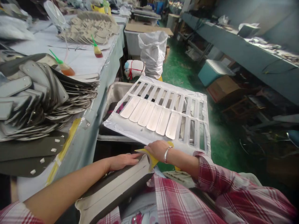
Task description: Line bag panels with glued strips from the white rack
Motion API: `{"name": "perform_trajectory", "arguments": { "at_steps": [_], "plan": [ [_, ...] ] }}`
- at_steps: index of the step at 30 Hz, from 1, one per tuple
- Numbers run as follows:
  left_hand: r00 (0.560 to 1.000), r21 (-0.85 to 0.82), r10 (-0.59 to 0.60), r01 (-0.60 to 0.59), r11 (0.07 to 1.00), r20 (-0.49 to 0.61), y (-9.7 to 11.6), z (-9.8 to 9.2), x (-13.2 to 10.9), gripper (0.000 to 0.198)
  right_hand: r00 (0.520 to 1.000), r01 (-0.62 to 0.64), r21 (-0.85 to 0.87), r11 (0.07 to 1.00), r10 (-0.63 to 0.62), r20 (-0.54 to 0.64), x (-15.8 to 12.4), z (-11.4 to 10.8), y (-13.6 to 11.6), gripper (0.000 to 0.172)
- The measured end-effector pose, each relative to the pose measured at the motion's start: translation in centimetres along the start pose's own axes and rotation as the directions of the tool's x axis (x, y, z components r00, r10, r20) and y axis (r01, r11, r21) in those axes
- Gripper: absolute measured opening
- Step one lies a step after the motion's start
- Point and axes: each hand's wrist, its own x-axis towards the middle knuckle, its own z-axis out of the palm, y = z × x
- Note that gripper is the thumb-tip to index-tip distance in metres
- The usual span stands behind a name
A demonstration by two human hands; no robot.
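Down low in the head view, a long pale panel (116,189) with dark edges lay slanted right in front of the plaid shirt (177,199), so that was the piece being worked on. The right hand (160,151) had its grip closed on a yellow sheet (153,160), cloth or paper, couldn't tell which, folded over the panel's far end. The left hand (121,161) was a looser affair: fingers straight out, laid along the panel's far side, not wrapped round anything I could see. Thumb was hidden, so no idea if it hooked underneath.

That'd be my first worry tbh. With one hand only resting there, a hard push from the other could've made the panel twist or skid. If the sheet bunched up, bare fingertips could've caught that end too.

Just past the hands, a white slotted frame (140,133) sat tilted over a metal tub (112,90), sticking out past it on the right, with pale strips (127,108) lined up on it. One elbow or knuckle bump and it might've tipped and shed the lot. Over on the left worktop (107,62), the grey pieces (35,90) fanned out close to the edge, so a knock there looked like trouble as well.
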Motion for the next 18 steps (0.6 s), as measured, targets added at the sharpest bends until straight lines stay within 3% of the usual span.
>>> {"name": "perform_trajectory", "arguments": {
  "at_steps": [5,9,13,18],
  "plan": [
    [0.998,-0.265,0.060,-0.060,0.962,-0.008,-1.4,-0.1,1.8,0.056,0.985,0.080,-0.084,0.993,-0.092,-0.143,1.9,-0.1,-0.5,0.052],
    [0.993,-0.453,0.100,-0.064,0.889,0.057,-2.4,0.3,3.2,0.059,0.953,0.199,-0.137,0.970,-0.225,-0.203,2.6,-0.1,-0.5,0.050],
    [0.966,-0.591,0.234,-0.127,0.797,0.108,-2.5,0.5,3.3,0.062,0.912,0.317,-0.159,0.935,-0.346,-0.219,3.0,0.0,-0.4,0.050],
    [0.969,-0.642,0.199,-0.062,0.764,0.143,-2.4,0.8,2.6,0.062,0.882,0.406,-0.200,0.892,-0.440,-0.168,3.0,-0.3,-0.8,0.050]
  ]
}}
